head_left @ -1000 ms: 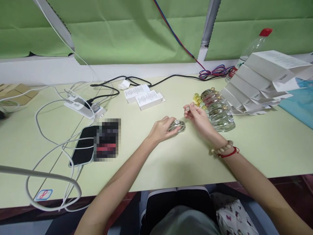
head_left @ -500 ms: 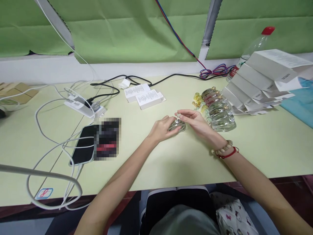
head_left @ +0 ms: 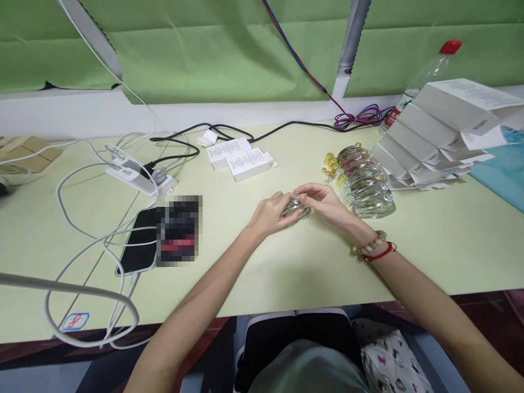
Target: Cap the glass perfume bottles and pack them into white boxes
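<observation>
My left hand point(head_left: 267, 214) is closed around a small clear glass bottle point(head_left: 302, 212) that rests on the table in front of me. The fingers of my right hand point(head_left: 326, 204) pinch a small pale cap point(head_left: 295, 196) at the bottle's neck. Whether the cap is fully seated there I cannot tell. To the right of my hands stands a row of similar glass bottles point(head_left: 373, 203), some looking reddish or darker at the far end. Beside that row lie several small yellow and pale green caps point(head_left: 329, 159).
White boxes point(head_left: 450, 117) are stacked at the right, with a red-capped plastic bottle point(head_left: 429, 73) behind them. Two white printed boxes point(head_left: 250, 164) lie at the back. On the left are a phone point(head_left: 141, 240), a power strip point(head_left: 133, 179) and looping white cables point(head_left: 61, 210).
My right hand has lowered the small cap slightly onto the bottle's neck, and its fingers now sit closer to the bottle. My left hand keeps its hold.
</observation>
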Action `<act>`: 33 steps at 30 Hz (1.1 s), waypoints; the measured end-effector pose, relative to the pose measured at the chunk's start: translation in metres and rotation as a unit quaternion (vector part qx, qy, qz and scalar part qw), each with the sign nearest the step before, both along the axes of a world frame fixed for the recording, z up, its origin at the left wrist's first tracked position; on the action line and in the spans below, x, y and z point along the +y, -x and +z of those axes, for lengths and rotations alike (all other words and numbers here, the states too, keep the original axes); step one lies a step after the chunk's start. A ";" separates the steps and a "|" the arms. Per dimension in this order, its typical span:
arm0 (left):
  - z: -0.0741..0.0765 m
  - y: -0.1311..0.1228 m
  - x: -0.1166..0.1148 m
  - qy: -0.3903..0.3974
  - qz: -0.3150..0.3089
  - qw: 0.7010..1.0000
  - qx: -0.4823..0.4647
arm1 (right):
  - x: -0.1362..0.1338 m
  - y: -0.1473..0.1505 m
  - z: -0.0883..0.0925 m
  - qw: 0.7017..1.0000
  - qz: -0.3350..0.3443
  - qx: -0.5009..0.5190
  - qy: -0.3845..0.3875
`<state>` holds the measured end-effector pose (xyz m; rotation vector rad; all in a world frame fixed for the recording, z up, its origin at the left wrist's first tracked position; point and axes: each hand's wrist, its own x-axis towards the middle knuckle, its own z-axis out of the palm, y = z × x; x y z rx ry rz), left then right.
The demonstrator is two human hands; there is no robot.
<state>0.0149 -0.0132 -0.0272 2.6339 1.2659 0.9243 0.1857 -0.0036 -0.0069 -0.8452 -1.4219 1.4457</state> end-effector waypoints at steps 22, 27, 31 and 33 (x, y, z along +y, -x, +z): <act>-0.002 -0.005 -0.007 0.052 0.010 0.999 0.001 | -0.007 -0.003 0.000 0.997 -0.024 -0.056 -0.039; -0.005 -0.006 -0.007 0.060 0.000 0.998 -0.010 | -0.006 -0.009 -0.001 0.994 -0.003 -0.086 -0.073; -0.004 -0.005 -0.007 0.056 -0.014 0.998 -0.015 | -0.005 -0.013 -0.001 0.992 -0.004 -0.085 -0.089; -0.003 -0.004 -0.007 0.057 -0.021 0.998 -0.014 | -0.005 -0.013 -0.001 0.991 -0.009 -0.093 -0.096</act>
